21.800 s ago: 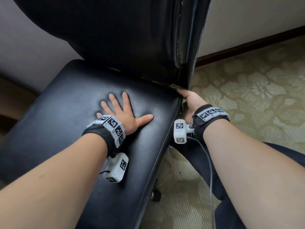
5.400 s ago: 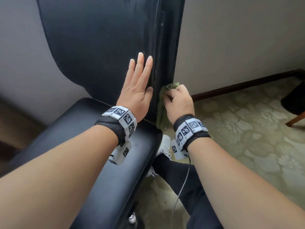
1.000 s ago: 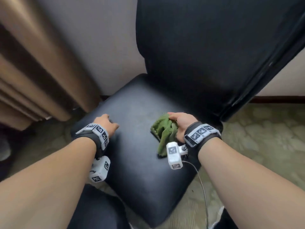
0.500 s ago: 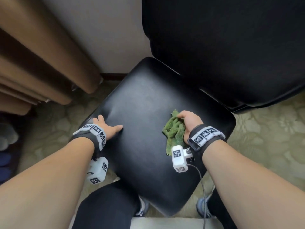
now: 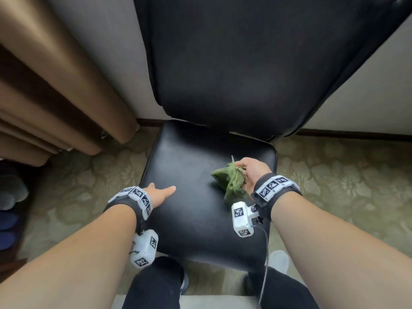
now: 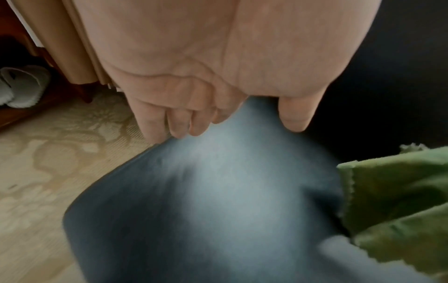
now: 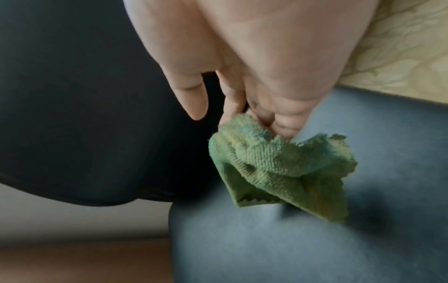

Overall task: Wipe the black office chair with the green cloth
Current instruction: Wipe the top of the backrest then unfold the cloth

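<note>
The black office chair faces me, its seat (image 5: 196, 219) low in the middle and its backrest (image 5: 245, 63) upright behind. My right hand (image 5: 245, 170) pinches a bunched green cloth (image 5: 229, 179) over the seat's right rear part. In the right wrist view the curled fingers (image 7: 283, 124) hold the cloth (image 7: 278, 168), which hangs down, its shadow on the seat (image 7: 266, 249). My left hand (image 5: 162, 191) grips the seat's left front edge, thumb on top. The left wrist view has its fingers (image 6: 179, 124) bent over that edge (image 6: 218, 201), the cloth (image 6: 392, 201) to the right.
Brown curtains (image 5: 55, 97) hang at the left, with slippers (image 5: 11, 192) on the floor below them. Patterned carpet (image 5: 334, 186) surrounds the chair. A pale wall with a dark skirting board (image 5: 356, 134) runs behind. My dark-trousered legs (image 5: 156, 286) stand at the seat's front.
The seat has swung round and now faces me squarely, my left hand still on its left edge. The right hand keeps the cloth and has moved it toward the seat's right rear.
</note>
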A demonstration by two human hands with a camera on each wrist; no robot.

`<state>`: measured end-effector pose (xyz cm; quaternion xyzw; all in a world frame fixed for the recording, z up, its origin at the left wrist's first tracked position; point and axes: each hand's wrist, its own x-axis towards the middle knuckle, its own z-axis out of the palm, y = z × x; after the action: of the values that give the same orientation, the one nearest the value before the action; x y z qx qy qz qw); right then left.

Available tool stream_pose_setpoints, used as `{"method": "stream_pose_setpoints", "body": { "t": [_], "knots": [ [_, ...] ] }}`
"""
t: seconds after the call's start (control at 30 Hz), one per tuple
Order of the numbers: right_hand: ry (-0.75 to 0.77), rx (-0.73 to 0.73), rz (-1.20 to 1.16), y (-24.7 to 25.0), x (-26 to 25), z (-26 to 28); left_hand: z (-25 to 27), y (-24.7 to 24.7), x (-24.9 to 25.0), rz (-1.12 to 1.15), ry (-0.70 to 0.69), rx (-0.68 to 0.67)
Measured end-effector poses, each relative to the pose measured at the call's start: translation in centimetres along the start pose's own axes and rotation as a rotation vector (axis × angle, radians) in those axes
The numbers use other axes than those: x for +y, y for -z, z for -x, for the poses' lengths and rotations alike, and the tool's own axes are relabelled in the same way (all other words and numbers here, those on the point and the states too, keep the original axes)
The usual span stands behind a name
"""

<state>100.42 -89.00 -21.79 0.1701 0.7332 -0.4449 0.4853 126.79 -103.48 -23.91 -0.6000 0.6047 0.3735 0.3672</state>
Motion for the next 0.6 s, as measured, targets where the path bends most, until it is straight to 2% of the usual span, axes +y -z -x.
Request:
{"method": "stream_pose_setpoints", "body": {
  "t": [0.2, 0.3, 0.33, 0.4, 0.43, 0.5, 0.6],
  "knots": [
    [0.089, -0.108, 0.069, -0.7, -7.6, 9.0, 8.4, 10.1, 1.5, 0.184, -0.132, 0.189],
    [0.179, -0.140, -0.004, -1.7, -13.1, 13.5, 13.4, 16.7, 1.8, 0.335, -0.237, 0.333],
    [0.250, -0.123, 0.008, -2.0, -15.2, 14.8, 15.0, 19.0, 2.0, 0.400, -0.276, 0.376],
    [0.485, -0.053, 0.155, -2.4, -19.3, 17.7, 18.0, 23.3, 2.7, 0.491, -0.343, 0.467],
    [0.598, 0.020, 0.243, -2.5, -21.3, 19.2, 19.7, 25.3, 3.2, 0.508, -0.380, 0.521],
    [0.786, 0.146, 0.241, -2.8, -24.8, 22.4, 22.3, 28.5, 4.2, 0.537, -0.454, 0.612],
    [0.934, 0.158, 0.247, -4.2, -28.5, 26.4, 25.1, 31.3, 5.1, 0.524, -0.539, 0.687]
  ]
}}
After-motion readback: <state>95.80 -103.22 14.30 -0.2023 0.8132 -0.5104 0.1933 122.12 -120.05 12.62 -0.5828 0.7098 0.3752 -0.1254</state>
